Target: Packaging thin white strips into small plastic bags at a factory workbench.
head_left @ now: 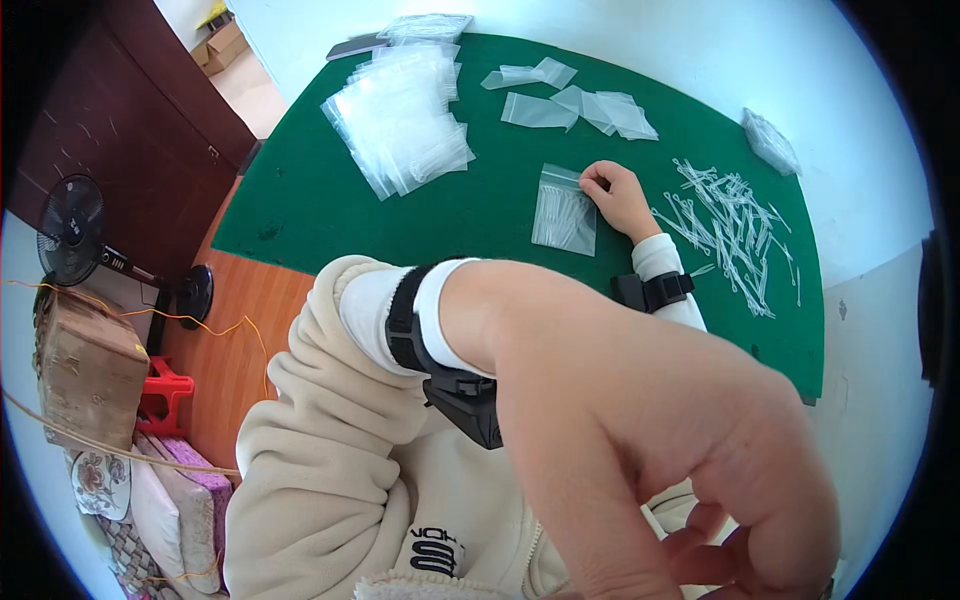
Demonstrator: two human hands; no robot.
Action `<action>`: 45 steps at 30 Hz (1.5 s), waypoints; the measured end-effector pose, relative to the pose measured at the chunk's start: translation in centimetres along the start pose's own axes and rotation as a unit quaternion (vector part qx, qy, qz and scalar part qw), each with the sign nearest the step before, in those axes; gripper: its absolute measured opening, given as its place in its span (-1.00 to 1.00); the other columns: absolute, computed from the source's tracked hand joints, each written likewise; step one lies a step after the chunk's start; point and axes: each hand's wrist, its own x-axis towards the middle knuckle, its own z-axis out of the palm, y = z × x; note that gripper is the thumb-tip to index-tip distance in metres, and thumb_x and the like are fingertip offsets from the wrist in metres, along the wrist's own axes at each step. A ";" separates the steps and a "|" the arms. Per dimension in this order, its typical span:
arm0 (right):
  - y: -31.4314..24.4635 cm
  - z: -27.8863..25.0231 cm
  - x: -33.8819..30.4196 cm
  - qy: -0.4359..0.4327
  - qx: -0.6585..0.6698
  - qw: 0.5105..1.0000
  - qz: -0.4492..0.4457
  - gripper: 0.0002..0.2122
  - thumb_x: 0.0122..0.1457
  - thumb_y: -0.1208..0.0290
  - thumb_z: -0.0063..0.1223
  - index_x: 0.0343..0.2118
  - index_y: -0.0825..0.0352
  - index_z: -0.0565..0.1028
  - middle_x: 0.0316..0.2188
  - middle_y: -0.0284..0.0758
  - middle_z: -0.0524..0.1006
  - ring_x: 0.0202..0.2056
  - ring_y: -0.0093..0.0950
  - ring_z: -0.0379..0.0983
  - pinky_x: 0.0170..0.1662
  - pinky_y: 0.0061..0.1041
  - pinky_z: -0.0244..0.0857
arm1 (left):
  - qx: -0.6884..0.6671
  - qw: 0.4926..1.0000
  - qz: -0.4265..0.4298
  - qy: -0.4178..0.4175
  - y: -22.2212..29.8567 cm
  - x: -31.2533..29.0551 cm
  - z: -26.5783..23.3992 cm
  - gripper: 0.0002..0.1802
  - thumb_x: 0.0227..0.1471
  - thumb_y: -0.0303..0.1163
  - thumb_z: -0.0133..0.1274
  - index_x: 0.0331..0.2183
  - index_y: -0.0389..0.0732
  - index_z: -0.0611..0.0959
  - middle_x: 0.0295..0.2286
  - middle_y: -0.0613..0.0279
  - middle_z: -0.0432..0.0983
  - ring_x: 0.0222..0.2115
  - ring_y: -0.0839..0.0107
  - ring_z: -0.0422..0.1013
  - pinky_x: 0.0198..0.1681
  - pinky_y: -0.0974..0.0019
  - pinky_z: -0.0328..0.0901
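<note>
My left hand [670, 420] is raised large in the foreground, its fingers curled inward at the lower right; whatever they hold, if anything, is hidden. On the green tabletop, my right hand [622, 200] has its thumb and fingertips closed at the upper right edge of a clear zip bag [565, 212]. Inside the bag lie several thin white sticks, side by side. To the right of that hand spreads a loose pile of thin whitish sticks [735, 230], some with a small loop at one end. Both wrists wear black straps with a small black device.
A fanned heap of clear bags [400, 120] covers the table's far left. Several loose flat bags [600, 110] lie at the back middle. A clear packet [770, 142] stands at the far right edge. Left on the floor are a black fan [75, 235], a cardboard box [92, 365] and a red stool [165, 395].
</note>
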 end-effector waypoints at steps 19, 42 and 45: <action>-3.5 -1.5 0.5 -0.101 0.091 0.964 0.230 -0.92 -0.03 0.50 0.05 -0.49 0.38 0.45 -0.58 -0.35 0.42 -0.52 -0.51 0.32 -0.42 -0.55 0.23 | 0.345 0.871 -0.298 0.185 1.0 -4.2 -7.6 -0.83 -0.08 -0.38 0.05 -0.43 -0.25 0.47 -0.53 0.30 0.39 -0.46 0.46 0.34 -0.35 0.42 0.22; -1.3 -0.5 -0.1 0.076 -0.002 0.995 -0.068 -0.93 -0.08 0.45 0.04 -0.57 0.32 0.43 -0.57 -0.28 0.40 -0.47 -0.33 0.33 -0.41 -0.43 0.22 | 0.703 0.538 -0.418 0.203 0.4 -18.0 -18.0 -0.81 -0.14 -0.30 0.00 -0.53 -0.22 0.59 -0.57 0.13 0.46 -0.48 0.13 0.39 -0.44 0.18 0.27; -1.4 -0.7 -0.1 0.067 -0.015 0.997 -0.046 -0.93 -0.09 0.45 0.04 -0.58 0.31 0.44 -0.57 -0.29 0.40 -0.46 -0.33 0.34 -0.40 -0.43 0.22 | 0.674 0.553 -0.430 0.235 1.2 -18.4 -18.3 -0.81 -0.16 -0.29 0.02 -0.54 -0.21 0.59 -0.58 0.14 0.47 -0.51 0.15 0.39 -0.45 0.19 0.27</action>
